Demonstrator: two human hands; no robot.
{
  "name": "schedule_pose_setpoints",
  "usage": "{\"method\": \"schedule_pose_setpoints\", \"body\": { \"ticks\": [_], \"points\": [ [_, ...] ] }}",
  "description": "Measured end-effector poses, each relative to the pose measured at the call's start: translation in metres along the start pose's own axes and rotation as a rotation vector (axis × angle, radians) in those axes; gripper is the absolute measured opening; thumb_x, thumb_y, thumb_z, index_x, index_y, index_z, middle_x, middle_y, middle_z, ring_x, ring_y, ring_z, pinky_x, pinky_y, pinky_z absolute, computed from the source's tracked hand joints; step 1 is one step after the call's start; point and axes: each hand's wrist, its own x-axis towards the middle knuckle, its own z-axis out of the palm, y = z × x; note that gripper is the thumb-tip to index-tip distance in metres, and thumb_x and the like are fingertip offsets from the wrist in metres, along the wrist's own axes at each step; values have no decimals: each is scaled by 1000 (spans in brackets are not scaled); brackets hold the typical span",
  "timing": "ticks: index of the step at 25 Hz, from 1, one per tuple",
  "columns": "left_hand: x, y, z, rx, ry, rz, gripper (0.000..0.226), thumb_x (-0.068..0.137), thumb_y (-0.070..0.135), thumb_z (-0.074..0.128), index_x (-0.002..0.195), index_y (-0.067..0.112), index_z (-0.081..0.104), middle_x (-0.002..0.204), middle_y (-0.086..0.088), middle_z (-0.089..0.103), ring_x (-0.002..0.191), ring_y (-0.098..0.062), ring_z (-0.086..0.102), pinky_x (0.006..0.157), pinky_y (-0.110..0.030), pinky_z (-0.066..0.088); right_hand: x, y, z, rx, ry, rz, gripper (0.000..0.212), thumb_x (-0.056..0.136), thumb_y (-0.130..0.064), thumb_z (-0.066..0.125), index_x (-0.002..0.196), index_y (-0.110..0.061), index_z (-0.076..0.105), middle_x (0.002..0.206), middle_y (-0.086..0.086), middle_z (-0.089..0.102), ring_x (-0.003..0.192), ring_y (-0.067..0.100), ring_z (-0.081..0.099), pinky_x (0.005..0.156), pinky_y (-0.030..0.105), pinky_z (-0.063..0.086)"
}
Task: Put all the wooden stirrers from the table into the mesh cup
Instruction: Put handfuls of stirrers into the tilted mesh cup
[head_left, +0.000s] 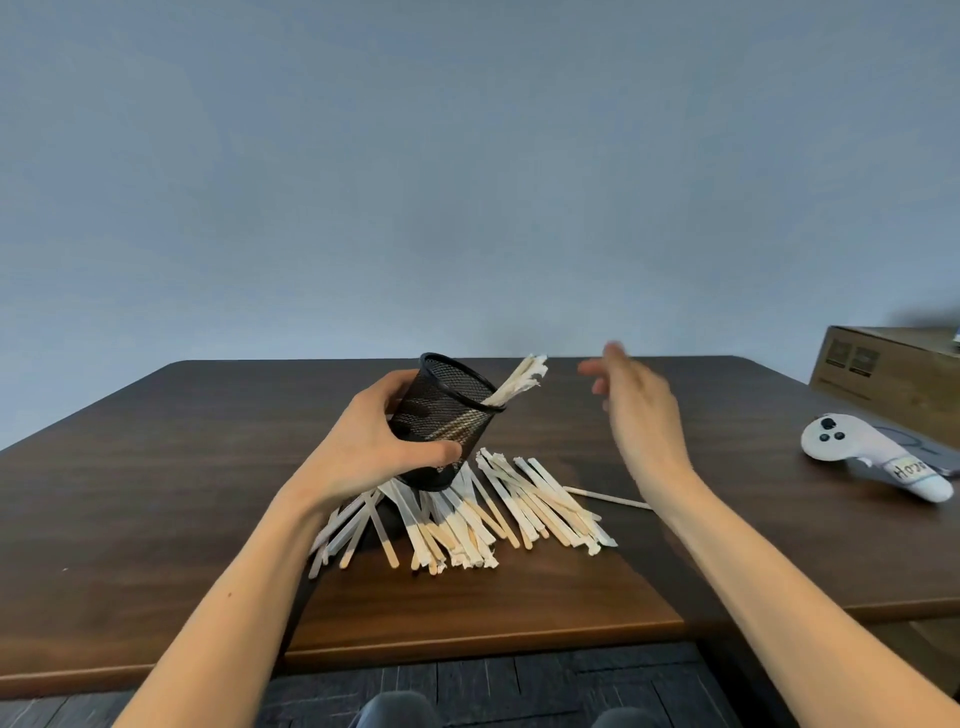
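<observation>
- The flat, pale wooden stirrers (467, 512), many in torn white paper sleeves, lie in a fanned heap on the near middle of the dark brown wooden worktop (156, 467).
- A few more paper-wrapped stirrers (519, 382) stick out of the mouth of the black cylindrical wire-mesh cup (447, 415), leaning up and to the right past its rim.
- The mesh cup is tilted, its open mouth turned up and toward the right, and sits directly above the far end of the heap; whether its base touches the stirrers cannot be told.
- The left hand (374, 441) is clamped around the cup's left side, thumb across the lower front of the mesh and fingers curled behind it.
- The right hand (636, 410) is raised above the worktop, to the right of the cup and apart from it, fingers spread loosely and holding nothing; it is blurred.
- One thin white stick (608, 498) lies by itself on the worktop just right of the heap, partly behind the right forearm.
- A white handheld controller (872, 454) with dark buttons and a handwritten label rests near the worktop's right edge, well apart from the stirrers.
- A brown cardboard box (893, 374) stands behind the controller at the far right.
- A plain blue-grey wall (467, 156) rises behind the worktop.
</observation>
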Motion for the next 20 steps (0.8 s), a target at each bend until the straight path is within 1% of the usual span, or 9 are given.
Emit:
{"method": "schedule_pose_setpoints", "body": {
  "ticks": [3, 4, 6, 7, 9, 11, 14, 18, 20],
  "points": [
    [-7, -7, -14, 15, 15, -21, 71, 71, 16, 92, 134, 23, 58, 114, 10, 75, 97, 2, 73, 79, -13, 54, -25, 39, -12, -758, -330, -102, 62, 87, -72, 42, 123, -28, 68, 125, -3, 61, 121, 20, 56, 98, 39, 46],
    [-8, -10, -16, 20, 18, -26, 71, 71, 15, 92, 134, 23, 59, 114, 9, 75, 97, 2, 73, 78, -13, 54, -32, 45, -10, -904, -407, -86, 68, 86, -75, 43, 130, -28, 64, 130, -1, 58, 125, 22, 52, 101, 39, 44],
    [-11, -12, -15, 36, 16, -31, 69, 72, 15, 92, 132, 22, 59, 113, 9, 75, 97, 3, 72, 74, -10, 54, -40, 47, 1, -915, -387, -106, 55, 90, -66, 48, 123, -28, 69, 123, 1, 61, 118, 24, 55, 96, 38, 46],
    [-12, -12, -14, 47, 12, -29, 68, 72, 15, 92, 131, 23, 59, 114, 10, 74, 97, 5, 71, 74, -9, 54, -42, 46, 7, -849, -345, -132, 42, 92, -56, 50, 108, -27, 76, 111, 1, 65, 107, 24, 60, 89, 37, 50],
    [-13, -13, -12, 52, 12, -27, 67, 72, 16, 92, 130, 23, 60, 114, 9, 74, 97, 5, 71, 74, -7, 53, -39, 44, 16, -742, -310, -120, 34, 93, -42, 53, 84, -20, 78, 87, 1, 68, 85, 22, 65, 73, 35, 56],
    [-13, -14, -12, 29, 28, -28, 65, 72, 14, 92, 130, 21, 61, 113, 7, 75, 96, 4, 72, 73, -8, 53, -32, 40, 18, -750, -332, -70, 40, 92, -49, 54, 82, -15, 72, 88, -1, 64, 86, 21, 65, 68, 32, 53],
    [-10, -16, -15, 16, 39, -22, 68, 70, 17, 93, 130, 21, 61, 113, 7, 75, 95, 4, 72, 73, -11, 54, -30, 33, 20, -981, -369, -57, 53, 86, -71, 50, 73, -20, 52, 88, -1, 54, 83, 21, 58, 64, 30, 41],
    [-10, -17, -12, 54, 19, -17, 73, 67, 26, 93, 132, 25, 59, 116, 10, 73, 98, 7, 70, 77, -11, 53, -26, 21, 28, -1015, -340, -32, 25, 95, -39, 60, 103, -15, 60, 111, 7, 65, 103, 29, 64, 71, 33, 42],
    [-12, -17, -11, 59, 28, -17, 69, 70, 23, 93, 129, 27, 58, 116, 13, 71, 97, 13, 67, 72, -3, 50, -21, 16, 32, -983, -343, 23, 13, 94, -24, 61, 102, -15, 56, 118, 8, 65, 109, 32, 62, 73, 33, 40]
  ]
}}
